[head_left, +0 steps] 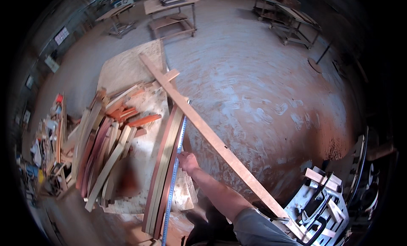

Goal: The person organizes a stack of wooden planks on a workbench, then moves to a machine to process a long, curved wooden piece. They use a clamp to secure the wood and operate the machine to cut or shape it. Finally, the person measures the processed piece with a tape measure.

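Note:
My right hand (188, 162) reaches in from the lower right, its fingers closed at the edge of a long blue-and-white measuring tape (170, 193). The tape runs lengthwise along a bundle of long wooden strips (160, 172), pale yellow and reddish brown, lying side by side. A long light-brown board (207, 133) slants from the upper left down to the lower right, crossing over the far end of the strips. My left hand is out of view.
Left of the strips, a plywood sheet (131, 61) carries a pile of curved wood strips (95, 148) and orange offcuts (123, 113). A machine with clamps (316, 203) supports the board's near end. Work tables (171, 6) stand farther back on the dusty floor.

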A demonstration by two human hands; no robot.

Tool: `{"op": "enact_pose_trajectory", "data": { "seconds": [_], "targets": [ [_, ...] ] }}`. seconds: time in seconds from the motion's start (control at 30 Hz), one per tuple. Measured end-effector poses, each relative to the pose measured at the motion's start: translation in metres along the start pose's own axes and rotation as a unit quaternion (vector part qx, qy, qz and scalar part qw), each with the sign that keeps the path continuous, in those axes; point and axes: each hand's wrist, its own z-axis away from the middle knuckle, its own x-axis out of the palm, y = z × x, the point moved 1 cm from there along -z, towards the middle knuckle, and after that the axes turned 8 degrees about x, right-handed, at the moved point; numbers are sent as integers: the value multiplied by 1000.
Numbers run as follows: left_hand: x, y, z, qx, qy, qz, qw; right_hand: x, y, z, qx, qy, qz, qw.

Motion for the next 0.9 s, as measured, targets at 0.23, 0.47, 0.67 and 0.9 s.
{"op": "enact_pose_trajectory", "data": {
  "seconds": [0.23, 0.47, 0.67, 0.9],
  "targets": [
    [4, -30, 73, 33, 52, -21, 998, -15, 82, -64, -258, -62, -158, 951],
    [-11, -23, 63, -280, 129, 203, 929, 17, 14, -1, 49, -15, 21, 998],
    [-4, -42, 53, -276, 101, 163, 942, 15, 11, -8, 62, 7, 64, 996],
    [-2, -65, 36, -250, 56, 169, 952, 16, 8, -13, 74, 42, 94, 992]
  ]
}}
